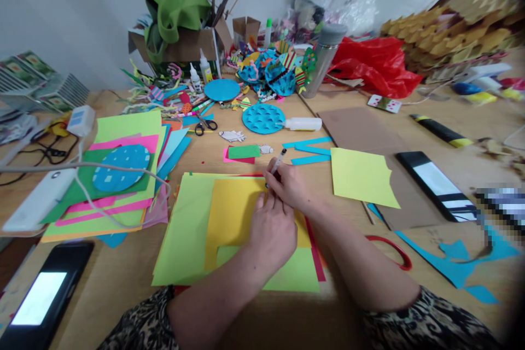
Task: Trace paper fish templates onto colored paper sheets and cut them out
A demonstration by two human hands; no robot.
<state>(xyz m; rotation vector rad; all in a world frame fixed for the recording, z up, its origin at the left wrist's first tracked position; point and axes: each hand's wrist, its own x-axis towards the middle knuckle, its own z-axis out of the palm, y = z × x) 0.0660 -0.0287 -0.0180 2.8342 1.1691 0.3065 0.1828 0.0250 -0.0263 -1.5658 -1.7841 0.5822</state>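
My right hand (290,183) grips a pen (280,159), tilted with its cap end up and its tip low by my left fingertips. Flat on an orange-yellow sheet of paper (232,210) lies my left hand (274,227), fingers stretched forward and partly covered by the right hand. Under that sheet is a stack of light green paper (180,232) with red edges showing. Just beyond the stack are a small green paper strip (244,151), a drawn fish cutout (232,135) and several blue paper strips (312,149). Whatever the pen tip marks is hidden.
Coloured paper (127,123) is piled at left, crossed by a white cable (102,166). Black-handled scissors (205,124), a glue bottle (303,124) and a scalloped blue disc (260,118) lie ahead. Right are cardboard (361,128), a phone (437,186) and a red scissor handle (400,251).
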